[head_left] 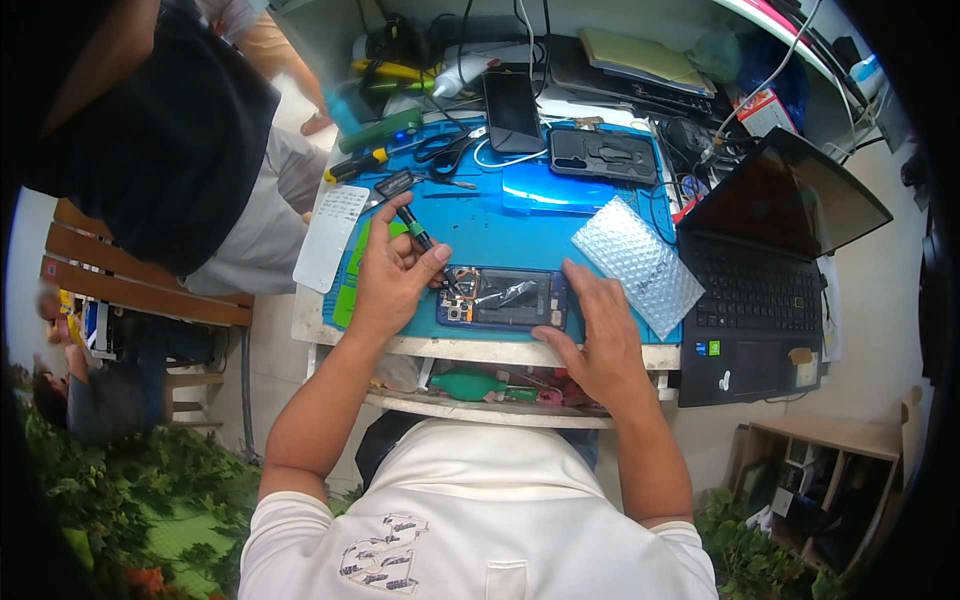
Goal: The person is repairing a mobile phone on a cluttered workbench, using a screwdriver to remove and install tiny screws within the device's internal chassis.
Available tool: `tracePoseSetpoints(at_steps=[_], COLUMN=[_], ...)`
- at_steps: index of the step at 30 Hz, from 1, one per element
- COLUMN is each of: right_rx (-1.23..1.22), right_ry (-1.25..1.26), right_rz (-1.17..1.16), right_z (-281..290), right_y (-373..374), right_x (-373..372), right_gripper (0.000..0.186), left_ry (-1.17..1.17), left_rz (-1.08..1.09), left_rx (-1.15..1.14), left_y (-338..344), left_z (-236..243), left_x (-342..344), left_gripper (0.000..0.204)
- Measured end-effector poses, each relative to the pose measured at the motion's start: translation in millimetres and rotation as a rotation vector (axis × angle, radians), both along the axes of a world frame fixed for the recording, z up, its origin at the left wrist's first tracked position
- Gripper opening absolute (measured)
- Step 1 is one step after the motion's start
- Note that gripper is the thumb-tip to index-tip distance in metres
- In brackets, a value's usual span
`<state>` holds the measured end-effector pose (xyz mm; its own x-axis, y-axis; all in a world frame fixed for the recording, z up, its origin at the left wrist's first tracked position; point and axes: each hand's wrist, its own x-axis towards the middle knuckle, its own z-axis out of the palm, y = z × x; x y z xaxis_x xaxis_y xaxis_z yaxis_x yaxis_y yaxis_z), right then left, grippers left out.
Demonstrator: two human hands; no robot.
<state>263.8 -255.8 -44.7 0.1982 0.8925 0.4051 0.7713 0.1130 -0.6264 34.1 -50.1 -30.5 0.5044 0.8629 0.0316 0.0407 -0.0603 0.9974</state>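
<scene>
An opened smartphone (503,298) lies flat on the blue work mat (490,225), its inner parts and dark battery bared. My left hand (392,272) is closed round a small screwdriver (415,228) with a black and green handle. Its tip points down at the phone's left end, around the camera parts; whether it touches a screw is too small to tell. At the phone's right end my right hand (603,325) steadies the edge, thumb along the near side and fingers stretched at the far corner, holding nothing.
Bubble wrap (640,265) lies right of the phone, beside an open laptop (755,290). Behind are a black phone (512,112), a phone case (602,157), a blue film (555,188) and scissors (450,148). A half-open drawer (480,395) sits under the table edge. Someone (180,150) stands at left.
</scene>
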Motion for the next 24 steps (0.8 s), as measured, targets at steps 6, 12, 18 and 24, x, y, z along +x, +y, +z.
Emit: tracePoseSetpoints(at_steps=[6,12,18,24], right_rx=[-0.025,-0.018,-0.002,-0.003], right_ry=[-0.004,-0.001,-0.003,-0.007], right_rz=[-0.002,0.001,-0.002,0.001], right_z=[-0.1,-0.1,0.0,0.3], right_y=[0.1,0.2,0.3,0.3], right_x=[-0.3,0.1,-0.2,-0.2], right_gripper=[0.093,0.093,0.093,0.092], left_ry=[0.002,-0.004,-0.004,0.0], left_rz=[-0.004,0.01,0.006,0.009], left_rx=[-0.005,-0.004,-0.005,-0.004], left_y=[-0.8,-1.8,-0.5,-0.6], left_z=[1.0,0.6,0.1,0.7], left_x=[0.8,2.2,1.9,1.5], left_gripper=[0.09,0.09,0.089,0.09])
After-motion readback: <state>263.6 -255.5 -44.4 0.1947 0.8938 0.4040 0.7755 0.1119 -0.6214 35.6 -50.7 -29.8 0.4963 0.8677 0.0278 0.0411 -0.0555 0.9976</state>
